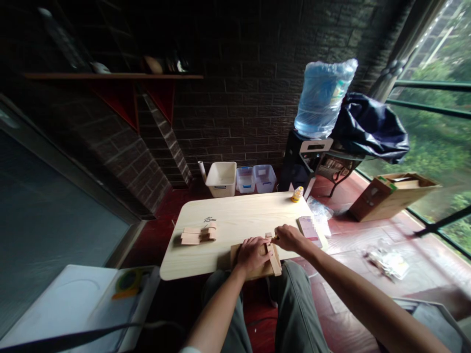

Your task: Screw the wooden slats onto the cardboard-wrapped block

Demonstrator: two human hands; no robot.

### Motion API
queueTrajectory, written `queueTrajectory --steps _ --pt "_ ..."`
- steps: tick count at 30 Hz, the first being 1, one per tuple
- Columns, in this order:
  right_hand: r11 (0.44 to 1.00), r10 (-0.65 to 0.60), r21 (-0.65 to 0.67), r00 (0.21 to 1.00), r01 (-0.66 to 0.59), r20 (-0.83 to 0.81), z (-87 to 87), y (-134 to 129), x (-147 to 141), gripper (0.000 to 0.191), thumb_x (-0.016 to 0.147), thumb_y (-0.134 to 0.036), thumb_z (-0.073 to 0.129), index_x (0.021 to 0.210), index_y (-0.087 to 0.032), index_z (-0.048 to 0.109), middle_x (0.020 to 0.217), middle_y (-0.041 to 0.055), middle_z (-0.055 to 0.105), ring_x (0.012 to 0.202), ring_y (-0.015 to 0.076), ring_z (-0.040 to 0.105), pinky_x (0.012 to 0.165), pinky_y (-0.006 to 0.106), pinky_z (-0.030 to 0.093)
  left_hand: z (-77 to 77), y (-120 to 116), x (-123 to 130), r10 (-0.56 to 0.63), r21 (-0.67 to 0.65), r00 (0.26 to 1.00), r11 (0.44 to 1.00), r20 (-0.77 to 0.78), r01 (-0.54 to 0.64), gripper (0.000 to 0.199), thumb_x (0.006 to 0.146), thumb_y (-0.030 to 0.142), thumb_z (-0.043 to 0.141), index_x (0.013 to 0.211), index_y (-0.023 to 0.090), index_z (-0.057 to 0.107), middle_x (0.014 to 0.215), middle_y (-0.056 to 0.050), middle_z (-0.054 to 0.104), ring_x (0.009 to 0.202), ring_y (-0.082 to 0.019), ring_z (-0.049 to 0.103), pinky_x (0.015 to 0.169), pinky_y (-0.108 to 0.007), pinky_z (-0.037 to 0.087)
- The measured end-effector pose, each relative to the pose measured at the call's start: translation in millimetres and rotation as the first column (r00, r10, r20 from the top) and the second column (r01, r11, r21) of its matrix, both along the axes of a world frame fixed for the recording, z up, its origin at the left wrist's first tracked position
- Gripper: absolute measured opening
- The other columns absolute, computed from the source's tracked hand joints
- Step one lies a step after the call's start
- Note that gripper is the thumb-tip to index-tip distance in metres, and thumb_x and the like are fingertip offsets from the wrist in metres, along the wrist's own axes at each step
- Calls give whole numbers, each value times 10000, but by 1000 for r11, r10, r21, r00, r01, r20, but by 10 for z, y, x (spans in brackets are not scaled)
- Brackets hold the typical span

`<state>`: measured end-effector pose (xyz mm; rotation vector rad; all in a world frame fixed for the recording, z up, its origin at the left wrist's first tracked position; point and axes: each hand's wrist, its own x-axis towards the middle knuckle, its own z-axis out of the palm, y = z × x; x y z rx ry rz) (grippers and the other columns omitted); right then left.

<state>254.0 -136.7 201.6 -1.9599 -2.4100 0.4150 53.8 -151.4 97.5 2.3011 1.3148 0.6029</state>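
Note:
A flat wooden board [234,251] lies at the front edge of the pale table [235,211], above my knees. A narrow wooden strip [274,265] crosses its right end. My left hand [251,253] rests over the board, with its thumb and fingertips gripping the strip. Close by, my right hand [289,237] is closed in a pinch at the strip's far end. Whatever small thing sits in its fingers is too small to name. Several wooden pieces [190,236] lie grouped on the table's left side, with small dark items [209,219] just behind them.
A yellow-labelled bottle [297,194] stands at the table's back right corner, and a booklet [308,230] lies on the right edge. Plastic bins [221,180] line the brick wall. Beyond the table are a water dispenser [300,162] and a cardboard box [382,196].

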Motion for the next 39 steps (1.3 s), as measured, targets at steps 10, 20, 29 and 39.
queueTrajectory --steps 10,20,29,39 --pt "910 -339 -149 489 387 -804 -536 -713 503 766 934 -853 406 1044 -159 711 695 30 636 582 167 586 551 280 431 2 6 -6 6 -17 1000 1000 -11 -6 446 938 507 683 1360 365 680 1352 -23 713 1265 -278 613 1130 -464 411" --pt "890 -389 -321 169 325 -906 -1100 -857 300 604 890 -784 563 958 -190 649 755 18 640 644 154 593 566 258 417 4 3 12 -12 2 1000 1000 -4 12 437 960 494 663 1381 381 682 1351 -18 711 1282 -261 611 1143 -440 427" --pt "947 -270 -140 477 290 -836 -1071 -412 132 322 813 -495 739 901 -241 560 668 -30 620 606 161 542 602 272 382 -46 55 29 3 -37 1000 999 -22 -3 476 931 484 694 1392 367 670 1389 -24 700 1275 -272 620 1136 -448 438" --pt "971 -161 9 675 240 -720 -1040 -170 -36 80 798 -288 703 775 -221 667 825 72 749 734 198 629 704 286 407 -38 65 -3 6 -23 1000 1000 -26 -6 391 932 508 687 1254 288 720 1330 -66 722 1214 -283 656 1088 -443 474"
